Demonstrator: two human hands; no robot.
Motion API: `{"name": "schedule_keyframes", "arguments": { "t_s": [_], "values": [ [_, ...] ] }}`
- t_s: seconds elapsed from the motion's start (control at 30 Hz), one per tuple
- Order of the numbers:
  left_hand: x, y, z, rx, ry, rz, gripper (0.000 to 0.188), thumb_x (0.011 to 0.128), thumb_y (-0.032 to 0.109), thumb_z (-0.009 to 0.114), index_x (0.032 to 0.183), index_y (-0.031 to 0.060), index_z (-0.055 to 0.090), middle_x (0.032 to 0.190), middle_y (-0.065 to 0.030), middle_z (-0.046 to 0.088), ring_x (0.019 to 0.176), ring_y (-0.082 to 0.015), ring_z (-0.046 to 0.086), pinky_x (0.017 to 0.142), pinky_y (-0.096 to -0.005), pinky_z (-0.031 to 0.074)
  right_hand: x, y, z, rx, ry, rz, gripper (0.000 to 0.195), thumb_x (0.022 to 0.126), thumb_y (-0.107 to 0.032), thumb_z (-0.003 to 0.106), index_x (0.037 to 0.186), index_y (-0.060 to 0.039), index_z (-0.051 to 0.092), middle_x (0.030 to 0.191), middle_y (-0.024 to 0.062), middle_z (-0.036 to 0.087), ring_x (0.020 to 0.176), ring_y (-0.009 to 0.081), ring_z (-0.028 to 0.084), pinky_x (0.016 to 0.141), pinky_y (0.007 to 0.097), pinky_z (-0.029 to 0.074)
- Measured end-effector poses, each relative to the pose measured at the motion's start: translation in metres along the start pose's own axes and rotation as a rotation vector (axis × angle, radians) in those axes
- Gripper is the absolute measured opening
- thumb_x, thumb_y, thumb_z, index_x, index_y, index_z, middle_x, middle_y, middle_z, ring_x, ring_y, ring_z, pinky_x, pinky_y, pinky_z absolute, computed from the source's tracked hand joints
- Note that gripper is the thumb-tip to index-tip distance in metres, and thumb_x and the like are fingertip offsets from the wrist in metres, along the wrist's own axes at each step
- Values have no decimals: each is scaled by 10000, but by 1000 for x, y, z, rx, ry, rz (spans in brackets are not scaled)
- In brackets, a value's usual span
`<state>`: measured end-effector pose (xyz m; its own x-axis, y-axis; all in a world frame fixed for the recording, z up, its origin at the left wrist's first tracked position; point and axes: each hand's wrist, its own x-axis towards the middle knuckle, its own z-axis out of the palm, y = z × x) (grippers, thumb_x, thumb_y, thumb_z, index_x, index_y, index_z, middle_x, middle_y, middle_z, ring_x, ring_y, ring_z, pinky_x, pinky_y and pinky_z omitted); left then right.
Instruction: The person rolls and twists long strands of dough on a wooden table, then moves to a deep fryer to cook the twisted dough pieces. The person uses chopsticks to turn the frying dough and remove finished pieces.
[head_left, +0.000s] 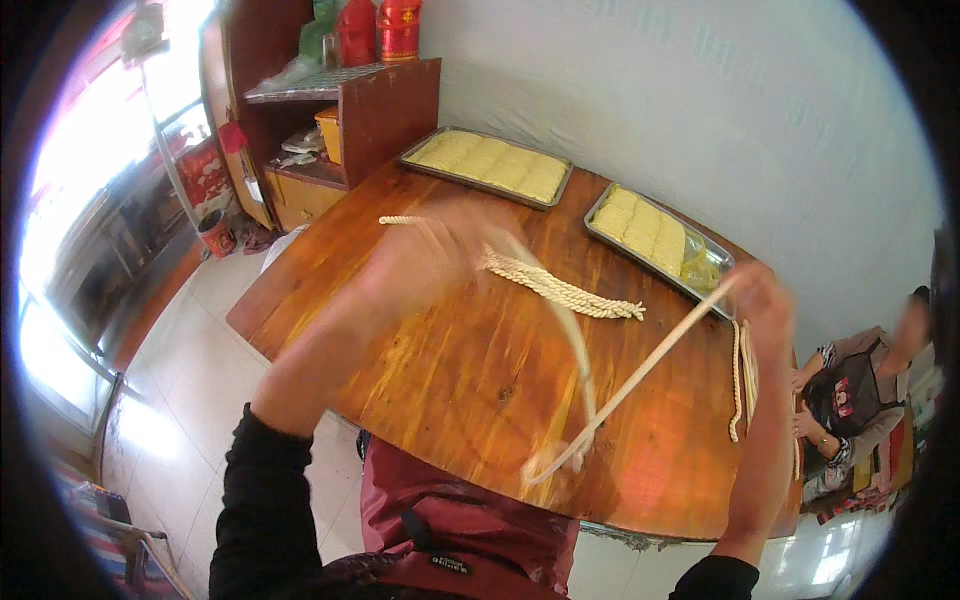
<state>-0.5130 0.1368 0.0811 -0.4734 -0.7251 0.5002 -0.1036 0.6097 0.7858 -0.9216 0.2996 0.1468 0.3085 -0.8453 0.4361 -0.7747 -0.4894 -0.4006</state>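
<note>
A long pale dough strand (637, 382) runs in a loop between my two hands. My right hand (761, 304), raised at the table's right side, grips one end. From there it slants down to the front edge, then curves up towards my left hand (457, 240). That hand is blurred over the back left of the table, with the strand's other part at its fingers. Just beside it lies a bunch of twisted dough ropes (566, 285). A single twisted piece (397, 220) shows left of the hand, partly hidden. More dough strands (736, 382) lie by my right forearm.
Two metal trays, one at the back (551, 201) and one at the right (637, 259), hold rows of twisted dough. Clear plastic (701, 262) lies in the right one. A wooden cabinet (390, 120) adjoins the wooden table (465, 375). A person (855, 390) sits at the right.
</note>
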Motion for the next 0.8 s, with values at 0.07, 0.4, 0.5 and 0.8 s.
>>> {"name": "schedule_keyframes", "arguments": {
  "t_s": [0.07,0.4,0.5,0.8],
  "values": [
    [33,-17,-47,226,525,57,240,898,93,566,1096,28,685,905,-98,699,790,-138,624,707,-244,471,-30,88,-52,-318,257,377,249,895,-294,560,941,-51,584,928,78,581,762,258,573,654,396,472],
    [-342,-197,-267,1763,137,-612,213,874,180,526,905,98,720,954,-94,685,1045,-257,588,967,-433,416,-460,198,-96,-343,298,1296,253,810,-243,663,734,-12,592,648,53,535,568,172,496,516,372,393],
    [-276,-238,-206,1531,494,-604,168,871,202,557,831,81,666,900,-120,651,879,-301,607,833,-428,464,-402,226,-91,-526,333,1134,273,784,-228,694,671,0,595,564,45,521,510,146,473,475,365,369],
    [-186,-222,-46,1070,156,-797,304,867,157,563,1146,39,592,1314,-183,515,1214,-311,479,1018,-469,338,-257,114,25,-294,-169,999,184,725,-195,751,830,-45,728,645,89,649,575,136,578,544,331,445]
  ]
}}
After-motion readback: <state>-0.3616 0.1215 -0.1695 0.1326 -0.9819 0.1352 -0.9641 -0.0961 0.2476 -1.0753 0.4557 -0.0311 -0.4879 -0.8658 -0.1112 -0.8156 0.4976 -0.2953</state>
